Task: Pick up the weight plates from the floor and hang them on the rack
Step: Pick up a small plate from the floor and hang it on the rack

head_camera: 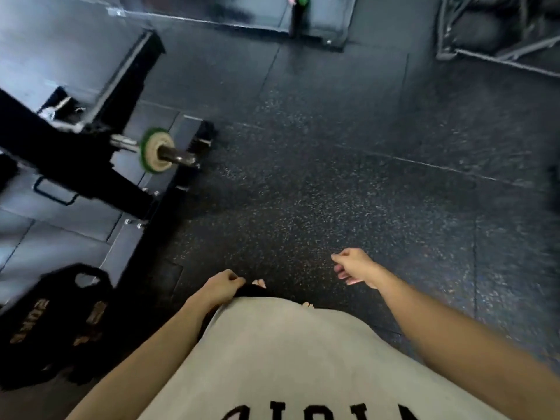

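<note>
A small green weight plate (154,153) with a pale centre hangs on a metal peg of the black rack (78,165) at the left. Large black plates with gold lettering (54,322) hang low at the bottom left. My left hand (222,287) is down in front of my grey shirt, fingers curled, holding nothing. Out to the right over the floor, my right hand (353,266) has loosely curled fingers and is empty. Neither hand touches a plate. The frame is blurred by motion.
Dark speckled rubber floor (333,183) spreads ahead and to the right. A black post with a green and pink plate (298,13) stands on a base at the far top. A metal frame with dark bags (500,31) fills the top right corner.
</note>
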A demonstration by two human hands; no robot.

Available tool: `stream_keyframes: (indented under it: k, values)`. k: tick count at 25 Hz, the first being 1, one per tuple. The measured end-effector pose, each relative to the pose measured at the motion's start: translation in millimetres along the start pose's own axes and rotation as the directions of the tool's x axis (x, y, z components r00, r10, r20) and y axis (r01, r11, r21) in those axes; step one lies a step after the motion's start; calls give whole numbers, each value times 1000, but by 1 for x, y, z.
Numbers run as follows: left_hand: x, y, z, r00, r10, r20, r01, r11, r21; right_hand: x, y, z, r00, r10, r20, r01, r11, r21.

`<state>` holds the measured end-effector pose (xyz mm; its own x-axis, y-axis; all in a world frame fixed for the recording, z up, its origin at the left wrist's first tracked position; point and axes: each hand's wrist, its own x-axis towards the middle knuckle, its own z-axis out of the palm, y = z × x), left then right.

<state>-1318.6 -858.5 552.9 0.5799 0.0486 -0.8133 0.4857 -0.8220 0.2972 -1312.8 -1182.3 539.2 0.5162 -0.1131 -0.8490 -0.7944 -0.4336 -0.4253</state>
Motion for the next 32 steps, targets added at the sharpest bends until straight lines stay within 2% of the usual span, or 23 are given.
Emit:
stream_keyframes:
  k: [6,11,17,21,25,27,32]
  values:
    - [81,117,-20,992,94,89,-106,983,147,37,12,-58,995,91,-28,-87,988,130]
    - [161,194,-49,979,82,184,-125,964,234,94,-33,-128,987,146,-61,-134,978,160]
    - [253,312,-150,988,103,117,-118,984,137,167,-136,-235,977,138,-165,-113,982,149]
    - [303,374,-200,987,78,139,-93,990,105,223,-206,-279,979,143,-146,-113,974,195]
    - [356,431,-238,990,36,137,-45,997,65,300,-281,-336,986,134,-97,-125,988,85]
    - [378,453,-259,997,-6,82,4,1000,23,335,-325,-369,989,129,-79,-126,991,35]
    - [427,501,-319,987,-130,-94,107,970,-219,416,-465,-446,999,45,-23,-49,983,-179]
